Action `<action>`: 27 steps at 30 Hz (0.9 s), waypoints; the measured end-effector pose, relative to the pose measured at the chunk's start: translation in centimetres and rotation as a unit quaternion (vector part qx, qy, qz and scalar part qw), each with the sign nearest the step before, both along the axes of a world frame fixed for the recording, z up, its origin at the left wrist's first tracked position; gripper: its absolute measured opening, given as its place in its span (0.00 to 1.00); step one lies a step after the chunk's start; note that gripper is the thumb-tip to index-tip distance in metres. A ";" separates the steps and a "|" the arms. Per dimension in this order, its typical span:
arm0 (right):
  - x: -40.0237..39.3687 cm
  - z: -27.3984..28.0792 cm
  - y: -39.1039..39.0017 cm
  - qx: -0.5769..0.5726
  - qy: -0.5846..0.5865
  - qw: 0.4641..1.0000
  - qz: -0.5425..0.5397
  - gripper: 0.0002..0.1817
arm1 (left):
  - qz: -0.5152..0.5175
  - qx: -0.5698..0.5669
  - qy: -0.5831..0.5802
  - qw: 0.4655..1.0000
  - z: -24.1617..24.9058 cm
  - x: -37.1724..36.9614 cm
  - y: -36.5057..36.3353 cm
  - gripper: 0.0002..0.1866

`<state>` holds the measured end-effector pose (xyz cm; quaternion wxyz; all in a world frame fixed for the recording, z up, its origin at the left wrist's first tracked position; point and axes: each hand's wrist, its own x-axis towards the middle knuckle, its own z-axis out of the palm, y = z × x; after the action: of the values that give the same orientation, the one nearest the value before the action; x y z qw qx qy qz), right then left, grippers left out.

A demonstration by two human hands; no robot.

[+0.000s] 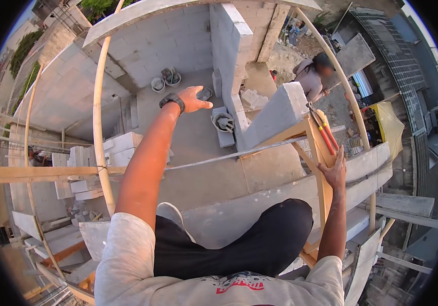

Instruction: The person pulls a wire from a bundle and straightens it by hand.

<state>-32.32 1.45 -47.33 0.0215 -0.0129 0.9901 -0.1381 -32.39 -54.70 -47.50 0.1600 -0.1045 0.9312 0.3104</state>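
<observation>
My left hand (194, 99), with a dark watch (173, 101) on the wrist, is stretched forward in the air. Its fingers are apart and nothing is in them. Lower on the right, my right hand (334, 172) rests with spread fingers against a wooden board (322, 153). A pair of long-nosed end-cutting pincers (325, 130) with red and yellow handles lies on that board. The fingertips of my right hand are close to the handle ends; whether they touch cannot be made out.
I sit high on a concrete ledge (219, 196). Bamboo poles (100, 102) rise around me. Below are buckets (158, 84), a tub with tools (222, 121) and stacked white blocks (122, 145). Another person (310, 76) stands lower down beyond the block wall (280, 112).
</observation>
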 end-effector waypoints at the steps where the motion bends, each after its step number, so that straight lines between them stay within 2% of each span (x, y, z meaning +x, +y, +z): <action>1: 0.3 0.3 -0.4 0.010 0.022 1.000 -0.011 0.67 | 0.003 -0.012 -0.036 0.999 0.1 0.4 -1.0 0.52; 2: 0.7 0.7 -0.6 0.060 0.020 0.997 -0.053 0.65 | 0.007 -0.022 -0.072 0.997 0.1 0.9 -1.8 0.52; 6: 3.6 1.7 -2.2 0.112 0.066 0.987 -0.100 0.62 | 0.028 0.001 -0.075 0.997 1.4 1.6 -5.6 0.53; 7: 4.3 1.4 -2.5 0.111 0.067 0.987 -0.096 0.62 | 0.043 0.128 -0.208 0.969 2.9 1.7 -6.1 0.55; 8: 4.8 1.0 -2.3 0.128 0.061 0.984 -0.105 0.61 | 0.056 0.251 -0.334 0.907 4.0 1.9 -6.4 0.56; 9: 5.5 0.7 -2.3 0.146 0.055 0.981 -0.115 0.60 | 0.058 0.252 -0.334 0.906 2.7 1.9 -6.7 0.56; 10: 6.1 0.8 -2.4 0.139 0.058 0.982 -0.116 0.58 | 0.033 0.094 -0.168 0.981 0.1 1.7 -6.8 0.57; 11: 6.7 0.6 -2.3 0.141 0.059 0.982 -0.113 0.58 | 0.007 -0.070 0.008 0.998 -1.3 1.5 -6.6 0.59; 12: 7.1 0.1 -2.1 0.144 0.055 0.981 -0.120 0.58 | 0.049 -0.138 0.166 0.975 -1.0 1.1 -6.2 0.59; 14: 6.8 -0.1 -2.2 0.143 0.057 0.980 -0.128 0.58 | 0.090 -0.204 0.323 0.920 0.8 -0.1 -6.2 0.60; 15: 7.1 -0.2 -2.2 0.141 0.051 0.980 -0.127 0.57 | 0.142 -0.002 0.333 0.932 2.6 -0.9 -6.5 0.59; 16: 7.9 -0.2 -2.2 0.142 0.042 0.981 -0.127 0.56 | 0.188 0.202 0.323 0.905 3.4 -1.4 -6.7 0.58; 17: 8.4 -0.2 -2.1 0.147 0.037 0.980 -0.132 0.56 | 0.184 0.207 0.317 0.907 3.8 -1.4 -6.6 0.58; 19: 8.7 0.2 -2.5 0.142 0.021 0.976 -0.167 0.55 | 0.178 0.181 0.287 0.924 4.0 -1.6 -6.3 0.46; 20: 9.0 0.2 -2.2 0.155 0.036 0.973 -0.166 0.53 | 0.173 0.186 0.284 0.925 4.1 -1.7 -6.0 0.46; 21: 9.1 0.2 -1.9 0.158 0.034 0.971 -0.174 0.53 | 0.086 0.173 0.063 0.979 4.3 -1.5 -5.8 0.38; 22: 9.2 0.2 -1.5 0.150 0.047 0.973 -0.168 0.52 | -0.008 0.145 -0.162 0.976 4.3 -1.3 -5.5 0.31; 23: 9.5 0.1 -1.3 0.141 0.059 0.975 -0.163 0.51 | -0.017 0.146 -0.165 0.975 3.7 -1.0 -5.2 0.31; 25: 10.2 0.7 -1.9 0.145 0.078 0.973 -0.164 0.50 | 0.028 0.161 -0.112 0.980 1.6 -1.2 -4.8 0.23; 26: 10.5 1.1 -2.4 0.139 0.085 0.973 -0.161 0.50 | 0.021 0.154 -0.092 0.984 0.7 -2.1 -4.8 0.30; 27: 10.7 1.6 -2.8 0.133 0.093 0.974 -0.158 0.50 | 0.011 0.156 -0.092 0.983 -0.1 -2.5 -4.2 0.30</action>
<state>-21.60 -1.37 -45.77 -0.0911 0.1337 0.9868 -0.0051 -34.84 -58.89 -47.64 0.2561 -0.1165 0.8515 0.4425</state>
